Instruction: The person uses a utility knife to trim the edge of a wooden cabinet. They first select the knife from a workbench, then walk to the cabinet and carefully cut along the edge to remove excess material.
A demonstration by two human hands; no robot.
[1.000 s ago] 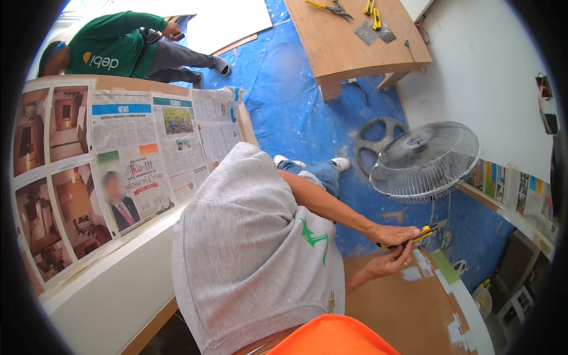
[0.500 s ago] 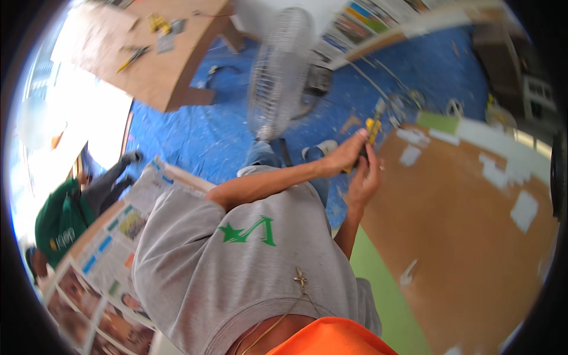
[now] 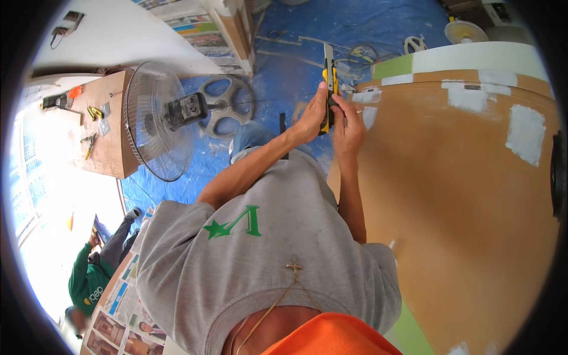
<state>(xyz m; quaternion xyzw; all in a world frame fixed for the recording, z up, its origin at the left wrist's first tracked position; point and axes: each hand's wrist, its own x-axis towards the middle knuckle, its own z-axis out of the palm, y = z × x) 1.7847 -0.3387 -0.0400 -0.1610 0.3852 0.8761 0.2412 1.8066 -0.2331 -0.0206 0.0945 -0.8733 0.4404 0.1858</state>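
A yellow and black snap-off utility knife [image 3: 326, 120] is in front of me, its long metal blade [image 3: 328, 56] sticking out and pointing away from me. My left hand [image 3: 310, 120] is closed along the left side of its handle, thumb stretched up beside it. From the other side, my right hand [image 3: 349, 131] has its bent fingers pressed against the handle near the middle. Part of the grip is hidden behind the fingers. Just right of the hands is a brown board [image 3: 438, 171] with white filler patches [image 3: 525, 135].
A standing fan [image 3: 158, 121] with a round base is ahead on the left. Pliers [image 3: 90, 145] lie on a wooden table [image 3: 112, 163] beyond it. Blue sheeting [image 3: 290, 23] covers the floor. A person in green [image 3: 89, 284] sits at far left, near a newspaper-covered surface [image 3: 121, 296].
My view has swung, so the fan and the board appear elsewhere in it. Both hands stay on the knife, which now points more straight ahead, its blade plainer to see.
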